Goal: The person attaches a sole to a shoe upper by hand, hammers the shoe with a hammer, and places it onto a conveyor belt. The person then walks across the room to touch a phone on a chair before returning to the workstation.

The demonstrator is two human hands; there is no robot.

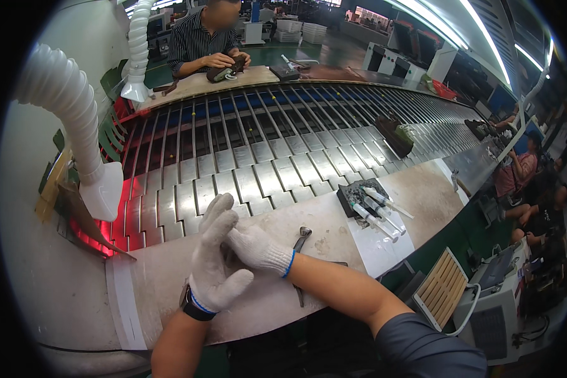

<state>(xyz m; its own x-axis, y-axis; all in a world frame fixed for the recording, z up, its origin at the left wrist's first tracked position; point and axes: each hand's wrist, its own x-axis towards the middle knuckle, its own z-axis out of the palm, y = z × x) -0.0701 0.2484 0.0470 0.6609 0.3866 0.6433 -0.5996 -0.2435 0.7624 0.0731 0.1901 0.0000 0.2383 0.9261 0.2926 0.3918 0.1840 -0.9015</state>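
Both my hands wear white knit gloves and meet above the near worktop (170,277). My left hand (214,261) stands upright with its fingers stretched and its thumb held apart. Against its palm side lies my right hand (258,249), its fingertips hidden; whether anything is between the palms does not show. A hammer (303,236) lies just right of my right hand, its handle partly covered by my forearm. Farther right, several syringes (378,211) with clear barrels rest on a black sponge-like block (349,198), partly over white paper (372,249).
A slatted metal conveyor (264,173) runs beyond the worktop, carrying a dark shoe (395,135). White duct nozzles (104,192) hang at the left, near a red glow. Across the conveyor, a person (198,38) handles a dark shoe (223,72). A wooden slatted rack (441,286) stands at lower right.
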